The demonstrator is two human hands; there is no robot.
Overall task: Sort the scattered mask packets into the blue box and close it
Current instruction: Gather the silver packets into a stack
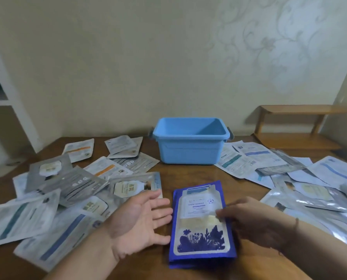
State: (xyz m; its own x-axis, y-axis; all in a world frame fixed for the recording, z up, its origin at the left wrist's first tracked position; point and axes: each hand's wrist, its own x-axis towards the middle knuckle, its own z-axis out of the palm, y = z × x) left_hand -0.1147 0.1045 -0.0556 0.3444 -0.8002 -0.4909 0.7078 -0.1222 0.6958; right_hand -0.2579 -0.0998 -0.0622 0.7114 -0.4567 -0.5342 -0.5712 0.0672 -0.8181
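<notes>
Both forearms reach in from the bottom edge over the brown wooden desk (pixel 164 174). Between the hands lies a stack of dark blue mask packets (pixel 201 225), flat on the desk, its long side running away from the camera, with a white label panel and a plant silhouette printed on the top packet. The left hand (pixel 140 221) is released, palm turned up and toward the stack, fingers straight and spread; its fingertips are just beside the stack's left edge, and contact cannot be told. The right hand (pixel 247 217) comes from the right, knuckles up, with its fingertips at the right edge of the top packet near the label; motion blur hides whether it is pinching the packet or only touching it.

Farther back, in the middle of the desk, stands the blue box (pixel 190 142), upright and open-topped, with grey latches at both ends; what little of its inside shows is bare.

Left of the box and the stack, silver and white mask packets (pixel 67 184) lie scattered and overlapping. More white and silver packets (pixel 289 170) cover the desk to the right.

A wooden shelf (pixel 298 122) stands behind against the patterned wall.
</notes>
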